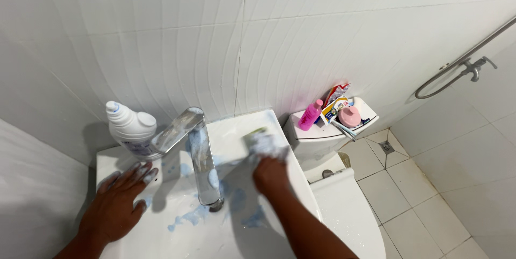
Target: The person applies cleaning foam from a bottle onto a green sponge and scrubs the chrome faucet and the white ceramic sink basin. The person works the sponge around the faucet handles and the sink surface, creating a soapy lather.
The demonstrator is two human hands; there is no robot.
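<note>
I am holding a foam-covered sponge (259, 139) against the back right ledge of the white sink (177, 226), my right hand (270, 174) closed around it. My left hand (119, 201) is lying flat, fingers apart, on the left ledge. A chrome faucet (196, 151) is standing between them; a white bottle (130, 128) is standing behind, blue cleaner streaking the basin.

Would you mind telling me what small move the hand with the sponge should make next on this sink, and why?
Probably draw the sponge toward the tap's base: the right hand presses it at the sink's far edge, while blue cleaner smears lie unscrubbed near the tap. The left hand rests flat, bracing.
</note>
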